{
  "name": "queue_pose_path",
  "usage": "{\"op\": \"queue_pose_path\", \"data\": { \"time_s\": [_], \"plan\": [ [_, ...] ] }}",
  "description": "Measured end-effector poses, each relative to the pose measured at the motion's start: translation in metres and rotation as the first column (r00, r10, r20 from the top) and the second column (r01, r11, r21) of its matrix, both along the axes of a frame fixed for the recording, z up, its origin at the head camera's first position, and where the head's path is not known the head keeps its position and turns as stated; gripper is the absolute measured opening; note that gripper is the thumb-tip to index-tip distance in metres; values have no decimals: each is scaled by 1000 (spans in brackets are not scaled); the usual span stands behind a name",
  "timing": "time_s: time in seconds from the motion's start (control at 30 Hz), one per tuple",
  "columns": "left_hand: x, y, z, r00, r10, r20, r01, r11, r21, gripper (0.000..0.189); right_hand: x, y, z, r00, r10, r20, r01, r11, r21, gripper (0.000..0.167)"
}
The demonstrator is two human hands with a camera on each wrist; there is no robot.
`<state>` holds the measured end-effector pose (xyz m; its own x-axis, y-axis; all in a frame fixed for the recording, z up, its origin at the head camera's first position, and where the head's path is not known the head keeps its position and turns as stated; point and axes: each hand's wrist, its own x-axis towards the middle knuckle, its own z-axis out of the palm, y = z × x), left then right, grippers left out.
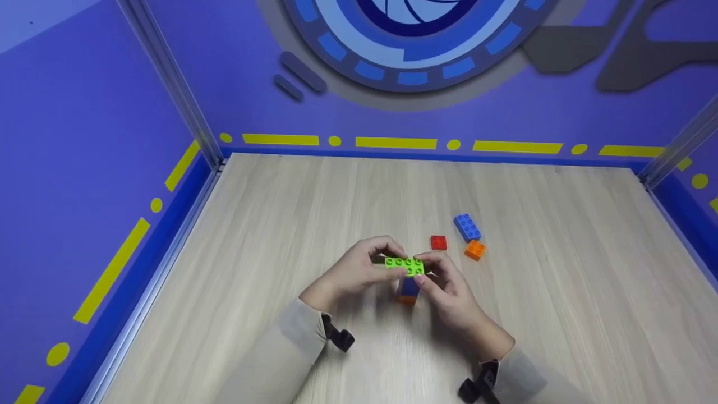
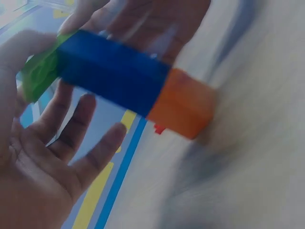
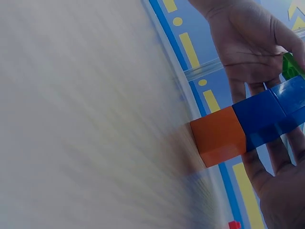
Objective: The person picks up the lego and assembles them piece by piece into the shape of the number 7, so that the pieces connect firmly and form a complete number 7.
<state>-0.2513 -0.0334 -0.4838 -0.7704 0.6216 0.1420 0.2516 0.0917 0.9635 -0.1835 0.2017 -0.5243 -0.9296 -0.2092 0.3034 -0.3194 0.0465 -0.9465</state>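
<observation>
A lime-green toy building brick (image 1: 414, 264) with studs on top sits on a tower. Beneath it is a blue section (image 2: 112, 69), which shows a seam in the right wrist view, then an orange brick (image 3: 219, 137) at the bottom, on or close to the tabletop. My left hand (image 1: 359, 268) pinches the left end of the green brick between thumb and fingers. From the other side, my right hand (image 1: 453, 296) pinches its right end. The green brick overhangs the tower to the left. Fingers cover parts of its edges.
Beyond my right hand lie a small red brick (image 1: 438, 242), a longer blue brick (image 1: 467, 227) and a small orange brick (image 1: 475, 250). The wood-grain table (image 1: 269, 224) is bounded by purple-blue panels (image 1: 84, 140) at the back and sides.
</observation>
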Motion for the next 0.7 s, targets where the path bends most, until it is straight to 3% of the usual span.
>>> {"op": "queue_pose_path", "data": {
  "time_s": [0.23, 0.37, 0.53, 0.7],
  "plan": [
    [-31, 6, 4, 994, 108, 15, -107, 993, -53, 32, 1, -1, -1, 999, -24, 29, 24, 1000, 2, 31],
    [-48, 19, -5, 990, 140, -30, -143, 973, -183, 32, 2, -1, 0, 999, -37, 38, 37, 999, 13, 31],
    [-66, 37, -22, 991, 105, -87, -126, 947, -295, 34, 0, -2, -2, 999, -34, 11, 34, 999, -3, 30],
    [-78, 53, -32, 994, 83, -70, -102, 941, -322, 39, -1, -2, -3, 1000, -19, -4, 18, 1000, -24, 29]
  ]
}}
